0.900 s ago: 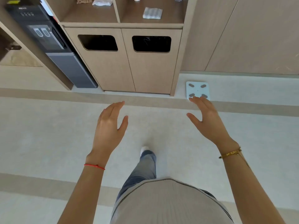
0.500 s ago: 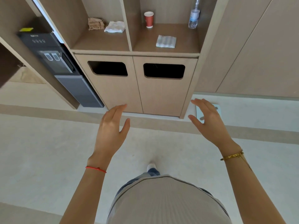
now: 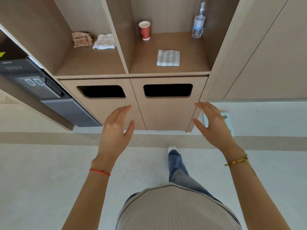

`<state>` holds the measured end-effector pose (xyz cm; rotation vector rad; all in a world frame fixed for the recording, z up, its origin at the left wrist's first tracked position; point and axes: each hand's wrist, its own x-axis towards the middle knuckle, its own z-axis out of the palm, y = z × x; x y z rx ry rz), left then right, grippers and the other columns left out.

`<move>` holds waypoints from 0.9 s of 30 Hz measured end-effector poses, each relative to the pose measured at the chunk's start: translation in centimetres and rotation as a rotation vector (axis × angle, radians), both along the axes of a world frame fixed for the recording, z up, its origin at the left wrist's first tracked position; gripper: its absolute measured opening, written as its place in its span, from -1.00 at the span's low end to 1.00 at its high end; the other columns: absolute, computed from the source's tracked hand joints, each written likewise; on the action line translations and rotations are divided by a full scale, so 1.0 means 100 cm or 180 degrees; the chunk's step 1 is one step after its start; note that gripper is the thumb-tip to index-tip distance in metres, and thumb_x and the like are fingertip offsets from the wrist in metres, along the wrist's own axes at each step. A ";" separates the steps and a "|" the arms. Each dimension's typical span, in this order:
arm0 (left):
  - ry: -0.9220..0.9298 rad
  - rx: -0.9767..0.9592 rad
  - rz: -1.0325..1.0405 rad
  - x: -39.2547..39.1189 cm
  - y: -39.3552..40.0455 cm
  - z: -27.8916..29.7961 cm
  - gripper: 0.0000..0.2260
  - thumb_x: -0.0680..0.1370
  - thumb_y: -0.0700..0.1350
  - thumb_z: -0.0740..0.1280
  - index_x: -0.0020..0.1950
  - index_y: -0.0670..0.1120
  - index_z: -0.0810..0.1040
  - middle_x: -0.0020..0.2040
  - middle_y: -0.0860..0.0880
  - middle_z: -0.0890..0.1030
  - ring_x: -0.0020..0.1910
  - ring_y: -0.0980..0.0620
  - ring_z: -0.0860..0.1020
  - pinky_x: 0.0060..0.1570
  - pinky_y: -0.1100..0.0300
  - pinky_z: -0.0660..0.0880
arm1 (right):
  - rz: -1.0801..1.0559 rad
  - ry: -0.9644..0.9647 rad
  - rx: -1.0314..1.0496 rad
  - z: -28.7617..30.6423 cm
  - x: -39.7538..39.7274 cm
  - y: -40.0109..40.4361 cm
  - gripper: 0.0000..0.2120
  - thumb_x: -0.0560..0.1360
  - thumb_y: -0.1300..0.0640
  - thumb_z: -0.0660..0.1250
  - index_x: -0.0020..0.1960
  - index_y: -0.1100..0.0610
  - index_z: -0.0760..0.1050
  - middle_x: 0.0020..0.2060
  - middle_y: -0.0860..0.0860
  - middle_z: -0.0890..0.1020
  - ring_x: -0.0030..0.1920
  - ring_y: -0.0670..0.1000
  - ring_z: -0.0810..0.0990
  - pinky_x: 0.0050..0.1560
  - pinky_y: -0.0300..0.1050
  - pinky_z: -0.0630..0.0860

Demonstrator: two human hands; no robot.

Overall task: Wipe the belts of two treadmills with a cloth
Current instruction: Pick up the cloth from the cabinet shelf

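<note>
Both the left hand [image 3: 115, 130] and the right hand [image 3: 214, 125] hang in the air with fingers straight and relaxed, holding nothing. The folded striped cloth [image 3: 168, 57] lies flat on the right shelf [image 3: 191, 63], above and between the two hands and well apart from either. Beyond it stand a red paper cup [image 3: 144, 30] and a water bottle [image 3: 198, 22].
</note>
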<state>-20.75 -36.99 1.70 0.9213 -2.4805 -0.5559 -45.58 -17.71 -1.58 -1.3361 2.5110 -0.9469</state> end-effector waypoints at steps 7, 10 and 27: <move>0.0071 -0.0062 -0.0114 -0.102 -0.073 -0.002 -0.59 0.60 -0.18 0.33 0.45 -0.16 0.43 0.33 -0.13 0.52 0.31 -0.12 0.50 0.29 -0.10 0.46 | 0.0026 -0.0024 -0.0149 -0.002 -0.089 -0.072 -0.52 0.56 0.11 0.36 0.45 0.14 0.37 0.39 0.07 0.45 0.45 0.08 0.33 0.45 -0.04 0.28; 0.0125 -0.0127 -0.0099 -0.148 -0.103 0.006 -0.60 0.60 -0.18 0.33 0.44 -0.16 0.43 0.33 -0.13 0.53 0.30 -0.11 0.50 0.29 -0.09 0.46 | 0.0092 0.0021 -0.0262 0.010 -0.133 -0.105 -0.56 0.56 0.12 0.36 0.41 0.16 0.40 0.33 0.08 0.48 0.38 0.09 0.40 0.40 0.00 0.36; -0.0385 -0.0068 0.0065 -0.288 -0.218 -0.060 -0.61 0.61 -0.19 0.29 0.44 -0.20 0.44 0.28 -0.18 0.53 0.28 -0.19 0.49 0.39 -0.17 0.33 | 0.0170 -0.0240 0.0401 -0.020 -0.250 -0.264 -0.49 0.59 0.02 0.29 0.46 0.20 0.32 0.37 0.15 0.40 0.39 0.15 0.32 0.40 0.06 0.30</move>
